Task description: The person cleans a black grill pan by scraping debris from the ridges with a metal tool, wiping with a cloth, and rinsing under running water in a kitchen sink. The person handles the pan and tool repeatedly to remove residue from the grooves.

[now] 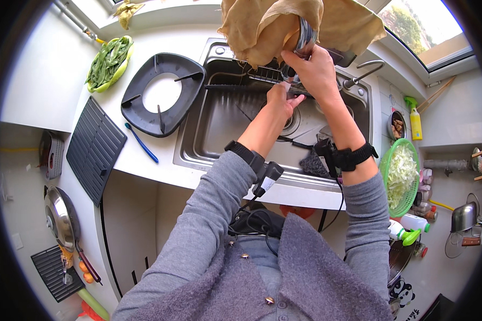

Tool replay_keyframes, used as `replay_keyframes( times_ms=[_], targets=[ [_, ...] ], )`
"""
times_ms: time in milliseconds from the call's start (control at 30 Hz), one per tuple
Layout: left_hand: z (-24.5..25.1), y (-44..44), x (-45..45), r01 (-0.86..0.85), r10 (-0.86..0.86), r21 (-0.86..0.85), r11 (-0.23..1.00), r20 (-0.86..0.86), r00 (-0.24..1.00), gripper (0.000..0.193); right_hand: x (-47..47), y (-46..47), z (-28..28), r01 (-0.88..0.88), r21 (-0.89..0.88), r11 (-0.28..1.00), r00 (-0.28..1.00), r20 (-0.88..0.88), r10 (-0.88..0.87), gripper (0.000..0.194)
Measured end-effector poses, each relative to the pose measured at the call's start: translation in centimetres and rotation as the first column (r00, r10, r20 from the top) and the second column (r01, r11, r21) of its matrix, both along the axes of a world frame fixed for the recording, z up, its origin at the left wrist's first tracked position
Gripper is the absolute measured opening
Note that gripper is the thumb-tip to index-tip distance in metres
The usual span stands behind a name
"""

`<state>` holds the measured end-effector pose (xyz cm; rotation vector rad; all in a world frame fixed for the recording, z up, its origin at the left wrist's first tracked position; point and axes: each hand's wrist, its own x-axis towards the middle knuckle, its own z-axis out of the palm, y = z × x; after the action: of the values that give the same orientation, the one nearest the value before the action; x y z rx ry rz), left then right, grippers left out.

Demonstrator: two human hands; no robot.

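Note:
My left hand [281, 98] is over the stainless-steel sink [233, 128], thumb above and fingers below a dark, narrow piece [295, 94]. A long black bar [227, 87] reaches left from there to the sink's rim; whether both are one piece is hidden. Higher up, my right hand [315, 74] grips a shiny metal fitting [306, 36], which looks like the tap. A tan cloth [273, 24] drapes around that fitting. Behind my hands sits a wire rack [261, 75]. A dark grey scouring cloth [314, 163] lies at the sink's near right.
Left of the sink are a black stove drip pan [142, 116], a blue toothbrush [142, 143], a slatted black panel [94, 148] and a bowl of green beans [109, 64]. At right stand a green colander of shredded cabbage [401, 176], a yellow spray bottle [415, 124] and a small spout [355, 80].

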<state>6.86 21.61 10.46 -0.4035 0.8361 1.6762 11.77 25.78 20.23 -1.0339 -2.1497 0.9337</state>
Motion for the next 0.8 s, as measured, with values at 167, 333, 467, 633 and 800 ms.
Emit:
replay_keyframes(
  times_ms=[167,333,467,633,800],
  targets=[
    [-1.0,-0.1,0.0,-0.007,0.006,-0.015,1.000,-0.018,1.000,0.024,0.5,0.1,-0.8,-0.067,-0.124,0.990,0.993,-0.108,0.054,0.038],
    [-3.4,-1.2,0.4,0.012,-0.011,-0.056,0.998,0.016,1.000,0.015,4.0,-1.0,-4.0,-0.286,-0.635,0.718,0.797,-0.574,-0.190,0.027],
    [-4.5,-1.3,0.5,0.031,-0.031,-0.022,0.999,-0.013,0.999,0.014,3.2,-0.9,-7.9,-0.248,-0.865,0.437,0.777,-0.447,-0.444,0.014],
    [-5.2,-1.4,0.4,0.048,-0.048,-0.011,0.999,0.017,0.999,0.012,-0.6,1.0,-9.9,-0.359,-0.862,0.358,0.717,-0.500,-0.485,0.001],
    [-5.2,-2.0,0.5,0.053,-0.053,-0.004,0.999,0.105,0.993,0.015,2.2,1.4,-9.6,-0.144,-0.870,0.471,0.940,-0.269,-0.209,0.015]
  ],
)
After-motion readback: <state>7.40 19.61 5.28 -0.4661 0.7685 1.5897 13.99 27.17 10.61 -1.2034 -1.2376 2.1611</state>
